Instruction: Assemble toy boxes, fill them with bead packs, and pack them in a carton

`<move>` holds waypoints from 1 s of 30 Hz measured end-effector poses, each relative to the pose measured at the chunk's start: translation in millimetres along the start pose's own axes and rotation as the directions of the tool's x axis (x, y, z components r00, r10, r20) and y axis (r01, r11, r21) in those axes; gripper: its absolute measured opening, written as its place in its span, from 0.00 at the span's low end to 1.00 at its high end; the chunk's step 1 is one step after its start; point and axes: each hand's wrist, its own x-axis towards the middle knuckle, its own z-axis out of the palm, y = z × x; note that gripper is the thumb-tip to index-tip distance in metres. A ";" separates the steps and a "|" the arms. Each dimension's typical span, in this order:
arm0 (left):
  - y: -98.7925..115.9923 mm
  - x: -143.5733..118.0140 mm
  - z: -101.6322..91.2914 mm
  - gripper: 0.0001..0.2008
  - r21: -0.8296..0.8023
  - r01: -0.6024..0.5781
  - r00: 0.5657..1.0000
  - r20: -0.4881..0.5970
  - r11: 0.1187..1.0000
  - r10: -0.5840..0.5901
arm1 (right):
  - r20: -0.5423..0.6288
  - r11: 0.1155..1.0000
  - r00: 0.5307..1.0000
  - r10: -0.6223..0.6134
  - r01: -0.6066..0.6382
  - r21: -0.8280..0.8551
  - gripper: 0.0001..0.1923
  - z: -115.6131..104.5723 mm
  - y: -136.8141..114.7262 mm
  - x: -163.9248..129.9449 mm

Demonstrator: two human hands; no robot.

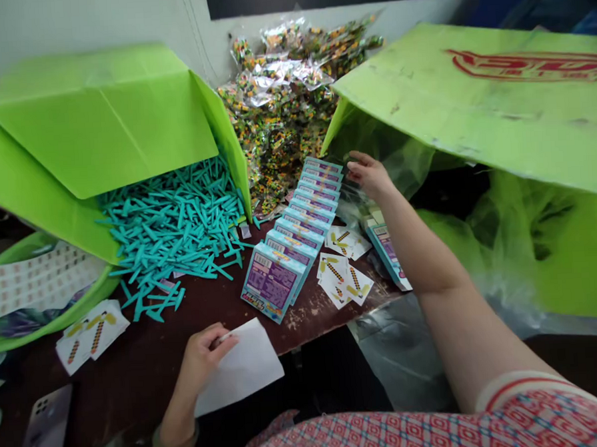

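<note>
My left hand point(209, 355) is closed on a blank white sheet of paper point(248, 365), held over the table's front edge above my lap. My right hand point(370, 176) reaches to the far end of an overlapping row of blue and purple printed boxes point(305, 216). Its fingers are slightly bent and apart, with nothing seen between them; whether they touch the last box I cannot tell. The nearest box point(271, 283) shows its printed panel. Beside the row lie white cards with pickaxe pictures point(346, 280). Another blue box point(387, 249) lies partly behind my right forearm.
Teal plastic pieces point(178, 223) spill from a tipped green carton point(108, 133). Bagged colourful small parts point(285, 111) pile up against the wall. Another green carton point(497, 100) stands right. At left are a green basket point(48, 323), more cards point(94, 333) and a phone point(45, 430).
</note>
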 end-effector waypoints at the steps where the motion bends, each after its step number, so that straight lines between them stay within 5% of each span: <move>1: -6.1 -1.8 -5.6 0.21 0.006 0.029 0.999 -0.026 1.000 -0.029 | 0.005 1.000 1.000 0.030 -0.030 -0.006 0.16 -1.4 -0.4 7.5; 6: -25.5 -6.8 -16.2 0.23 0.001 0.147 0.982 -0.122 0.989 -0.146 | -0.010 0.973 0.988 0.151 -0.150 -0.177 0.07 0.1 -3.3 36.0; 17: -19.0 6.2 -6.6 0.26 0.002 0.204 0.975 -0.093 0.979 -0.203 | -0.048 0.916 0.984 0.171 -0.177 -0.359 0.09 25.1 9.1 83.7; 30: -33.1 5.4 -2.2 0.25 -0.012 0.162 0.984 -0.075 0.987 -0.163 | -0.056 0.797 0.996 -0.075 0.026 -0.604 0.11 27.3 25.3 87.5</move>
